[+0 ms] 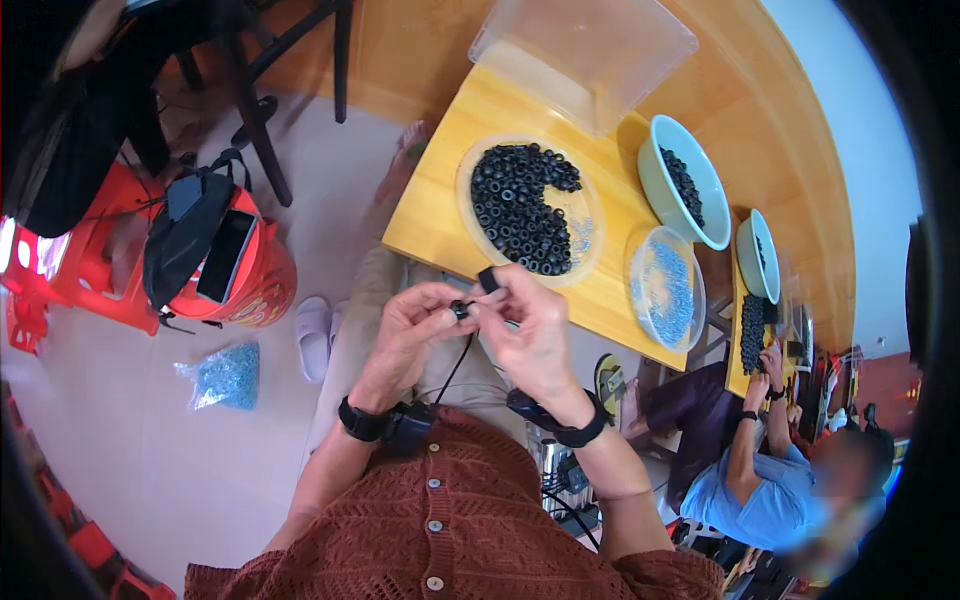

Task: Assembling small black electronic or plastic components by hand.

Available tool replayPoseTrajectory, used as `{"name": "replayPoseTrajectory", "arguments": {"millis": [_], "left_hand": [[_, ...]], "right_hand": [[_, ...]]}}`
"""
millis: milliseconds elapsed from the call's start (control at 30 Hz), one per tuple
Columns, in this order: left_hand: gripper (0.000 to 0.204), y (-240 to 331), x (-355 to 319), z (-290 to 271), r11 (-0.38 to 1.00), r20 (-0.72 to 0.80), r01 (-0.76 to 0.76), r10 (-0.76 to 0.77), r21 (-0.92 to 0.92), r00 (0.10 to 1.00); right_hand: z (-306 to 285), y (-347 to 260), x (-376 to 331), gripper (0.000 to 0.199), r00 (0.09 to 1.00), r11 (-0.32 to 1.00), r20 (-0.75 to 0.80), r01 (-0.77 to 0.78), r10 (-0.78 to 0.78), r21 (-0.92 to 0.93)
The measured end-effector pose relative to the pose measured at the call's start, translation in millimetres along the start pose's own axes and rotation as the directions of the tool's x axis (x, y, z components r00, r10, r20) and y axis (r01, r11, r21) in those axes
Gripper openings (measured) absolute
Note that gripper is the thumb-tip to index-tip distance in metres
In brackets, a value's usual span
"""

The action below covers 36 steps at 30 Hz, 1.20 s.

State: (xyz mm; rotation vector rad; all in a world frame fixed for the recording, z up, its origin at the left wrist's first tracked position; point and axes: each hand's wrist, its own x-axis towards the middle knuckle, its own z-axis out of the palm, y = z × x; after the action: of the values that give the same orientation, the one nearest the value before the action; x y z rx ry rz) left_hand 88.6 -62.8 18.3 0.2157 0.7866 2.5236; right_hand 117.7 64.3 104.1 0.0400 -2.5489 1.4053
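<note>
Both my hands meet above my lap, close to the near edge of the yellow wooden table (430, 215). My left hand (408, 328) is closed, its thumb and fingers pinching a small black ring-like part (460, 310). Against that part press the closed fingertips of my right hand (528, 325); what they hold, if anything, is too small to make out. A black band-like piece (488, 280) shows at the right fingers. Beyond my hands lies a round clear tray (466, 200), with many black rings (520, 200) and some small clear-blue pieces on it.
Right of the tray are a tray of bluish pieces (665, 290) and a pale green basin (655, 185) of black parts. An upright clear plastic lid (590, 50) stands behind. A co-worker (750, 490) works at the right. Red stools (110, 260) and a bag of bluish pieces (225, 377) are left.
</note>
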Motion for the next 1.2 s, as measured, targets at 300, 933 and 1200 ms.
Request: {"name": "replayPoseTrajectory", "arguments": {"millis": [300,933,1200], "left_hand": [[0.019,-6,4,3,0.997,0.052,0.049,-0.046,-0.054,0.998],[0.018,-9,0,1,0.985,0.023,-0.079,0.076,0.153,0.997],[0.017,-17,1,4,0.978,-0.191,-0.113,0.147,0.176,0.971]], "right_hand": [[-12,-15,-1,0.019,0.994,0.986,-0.068,0.072,-0.084,-0.153],[5,-16,-2,0.021,0.971,0.863,0.059,0.231,-0.23,-0.449],[14,3,-3,0.027,0.97,0.891,-0.005,0.222,-0.244,-0.397]]}}
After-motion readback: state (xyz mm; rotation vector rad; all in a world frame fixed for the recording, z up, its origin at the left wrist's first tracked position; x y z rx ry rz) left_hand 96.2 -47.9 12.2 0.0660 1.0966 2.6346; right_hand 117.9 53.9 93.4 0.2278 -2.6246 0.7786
